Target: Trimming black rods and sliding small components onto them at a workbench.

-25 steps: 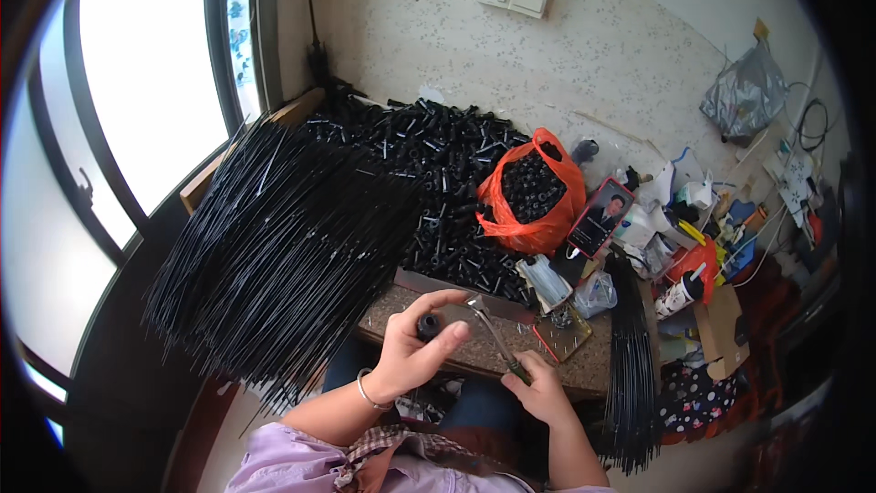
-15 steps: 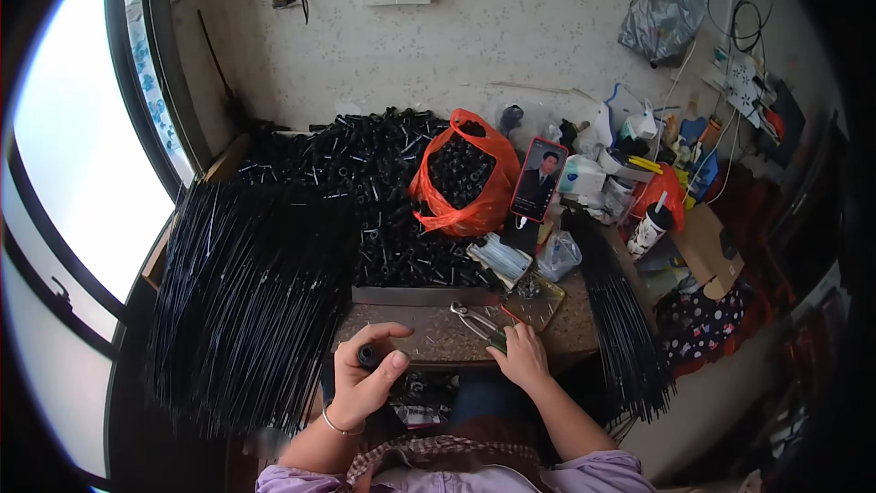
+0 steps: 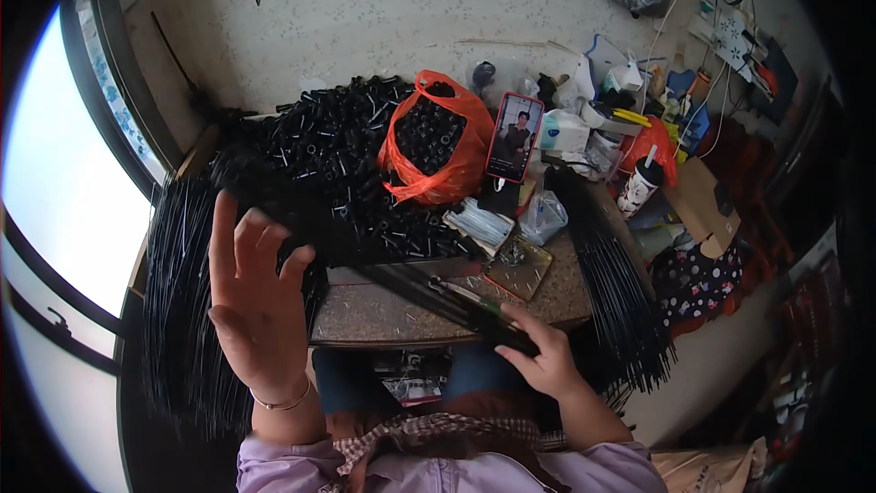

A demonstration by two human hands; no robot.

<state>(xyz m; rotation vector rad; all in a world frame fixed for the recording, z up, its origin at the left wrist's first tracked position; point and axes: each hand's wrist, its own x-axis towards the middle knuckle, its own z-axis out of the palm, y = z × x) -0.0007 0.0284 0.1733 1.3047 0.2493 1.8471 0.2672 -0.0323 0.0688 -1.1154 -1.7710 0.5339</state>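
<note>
My left hand (image 3: 260, 301) is raised over the left part of the table, palm showing and fingers spread, holding nothing. A long, dark, motion-blurred rod-like piece (image 3: 411, 290) slants from behind its fingertips down to my right hand (image 3: 547, 356). My right hand is closed on the piece's thicker black end, near the table's front edge. Pliers (image 3: 442, 286) with a green handle lie along that piece; whether my right fingers also touch the handle I cannot tell. A large bundle of thin black rods (image 3: 182, 310) hangs over the table's left side.
Small black tubular parts (image 3: 310, 146) are heaped at the back, beside an orange bag (image 3: 461, 160) of similar parts. A phone (image 3: 516, 139) stands to its right. A shallow tray (image 3: 520, 274), another rod bundle (image 3: 620, 292) and a cup with a straw (image 3: 641, 187) are at the right.
My left hand has risen to the left and opened; the small black tube it held is gone from it. My right hand now grips the long dark piece. The whole view has shifted.
</note>
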